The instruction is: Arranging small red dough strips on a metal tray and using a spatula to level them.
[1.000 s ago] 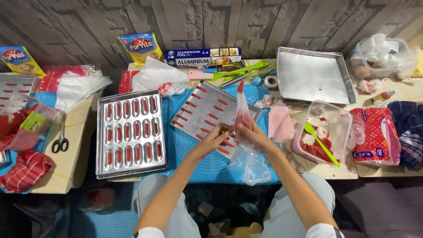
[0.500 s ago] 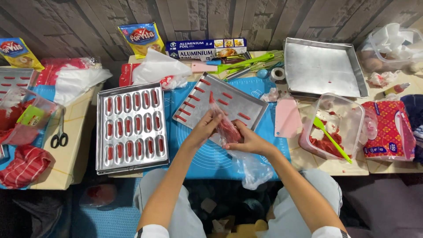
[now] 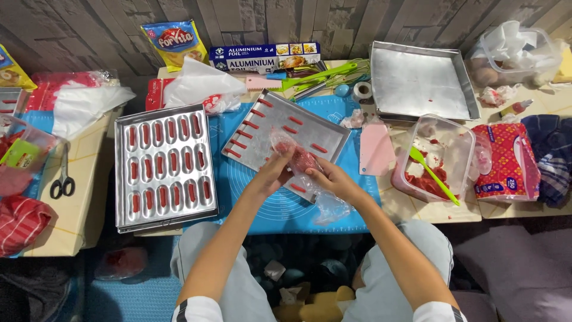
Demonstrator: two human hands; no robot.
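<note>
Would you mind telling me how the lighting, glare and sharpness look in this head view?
Head view: bright, even light; soft sheen on the empty tray; both hands and piping bag sharp; floor below dark; edges bend slightly.

On the desk, centred: mat. On mat: flat tray, tilted. Over tray's near edge: both hands, closed around piping bag. Left of mat: moulded tray; farther left, scissors. Right of mat: scraper, then tub with spatula inside, then tissue pack. Behind mat: foil box; behind-right, empty pan.
</note>
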